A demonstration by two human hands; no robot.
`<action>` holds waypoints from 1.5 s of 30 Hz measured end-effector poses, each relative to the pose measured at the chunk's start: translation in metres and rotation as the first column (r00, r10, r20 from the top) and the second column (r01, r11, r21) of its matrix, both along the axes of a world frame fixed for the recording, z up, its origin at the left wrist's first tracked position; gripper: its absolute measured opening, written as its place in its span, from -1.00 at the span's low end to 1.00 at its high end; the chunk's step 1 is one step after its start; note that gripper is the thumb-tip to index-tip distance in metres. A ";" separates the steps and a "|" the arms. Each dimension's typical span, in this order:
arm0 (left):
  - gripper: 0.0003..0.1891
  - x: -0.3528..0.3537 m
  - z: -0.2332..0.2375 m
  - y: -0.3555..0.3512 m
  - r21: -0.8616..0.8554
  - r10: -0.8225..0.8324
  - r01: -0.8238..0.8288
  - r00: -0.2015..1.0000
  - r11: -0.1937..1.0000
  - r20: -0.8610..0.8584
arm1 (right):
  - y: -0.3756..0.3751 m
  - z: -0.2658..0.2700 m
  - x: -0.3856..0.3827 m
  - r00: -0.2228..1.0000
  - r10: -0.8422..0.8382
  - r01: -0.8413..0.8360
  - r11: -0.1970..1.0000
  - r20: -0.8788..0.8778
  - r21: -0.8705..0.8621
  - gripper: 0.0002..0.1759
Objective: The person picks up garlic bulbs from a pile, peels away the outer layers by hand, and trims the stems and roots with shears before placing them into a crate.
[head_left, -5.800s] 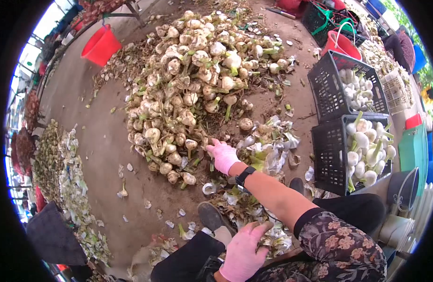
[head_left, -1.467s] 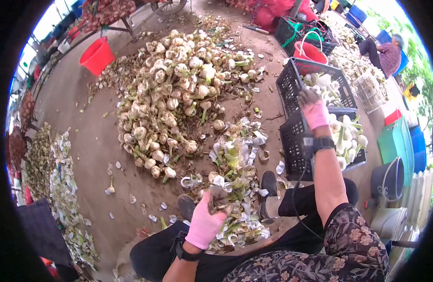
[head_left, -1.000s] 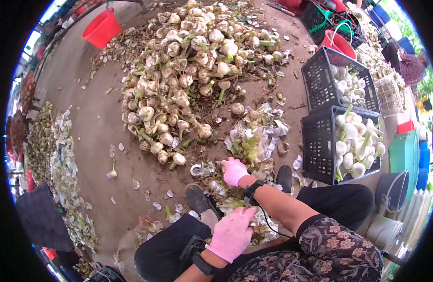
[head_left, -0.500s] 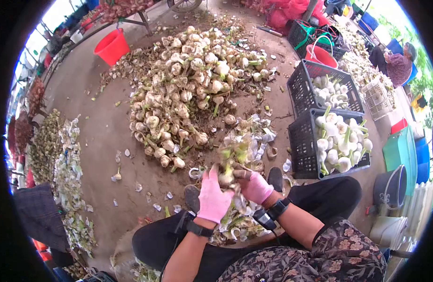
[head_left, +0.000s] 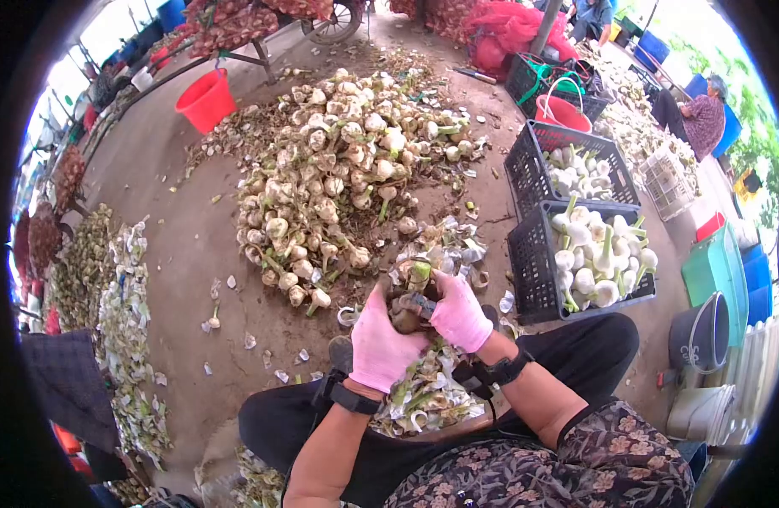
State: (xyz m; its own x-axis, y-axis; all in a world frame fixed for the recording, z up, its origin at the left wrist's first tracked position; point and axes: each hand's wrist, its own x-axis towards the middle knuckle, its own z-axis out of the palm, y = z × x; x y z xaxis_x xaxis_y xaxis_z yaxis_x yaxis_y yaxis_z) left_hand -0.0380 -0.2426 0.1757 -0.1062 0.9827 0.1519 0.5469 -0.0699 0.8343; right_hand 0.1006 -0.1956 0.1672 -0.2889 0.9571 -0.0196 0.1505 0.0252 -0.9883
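Observation:
My left hand [head_left: 384,345], in a pink glove with dirty fingertips, is closed around a garlic bulb. My right hand [head_left: 459,313], gloved the same way, meets it from the other side with its fingers bent over the bulb. The garlic bulb [head_left: 419,273] shows mainly its green stem and loose pale skin at the top; the fingers hide most of the rest. Peeled skins and stem bits [head_left: 432,394] lie below the hands, between the legs. Just beyond them spreads a large heap of unpeeled garlic [head_left: 330,169].
Two black crates with cleaned garlic [head_left: 533,275] stand at the right. A red bucket [head_left: 205,102] is at the far left, another red bucket [head_left: 563,114] behind the crates. A dark bucket [head_left: 698,334] stands at far right. A seated person [head_left: 705,123] is at upper right.
Both hands have drawn closer together around the bulb, and the fingers now cover more of it. Leafy skin that was blurred above the bulb has come down. The camera view has shifted slightly.

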 end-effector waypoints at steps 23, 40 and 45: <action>-0.60 -0.018 -0.014 0.015 -0.264 0.208 0.349 0.189 0.899 0.960 | 0.002 -0.029 0.034 0.834 -0.213 -0.019 0.911 -0.509 -0.411 -0.68; -0.27 -0.016 -0.002 -0.003 -0.096 -0.112 0.469 0.395 0.878 0.912 | 0.053 -0.079 0.053 0.829 -0.193 0.110 0.976 0.525 0.186 -0.73; -0.24 -0.011 0.000 -0.003 -0.123 -0.114 0.444 0.470 0.888 0.875 | 0.023 -0.018 0.062 0.991 -0.022 0.004 0.991 0.132 0.131 -0.61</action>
State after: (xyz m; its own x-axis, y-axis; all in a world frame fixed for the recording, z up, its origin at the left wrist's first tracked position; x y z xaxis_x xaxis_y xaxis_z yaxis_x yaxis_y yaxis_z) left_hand -0.0488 -0.2455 0.1756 0.2704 0.9521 -0.1430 -0.4103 0.2483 0.8775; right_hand 0.1628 -0.1729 0.1493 -0.2796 0.9577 0.0683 0.2811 0.1496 -0.9480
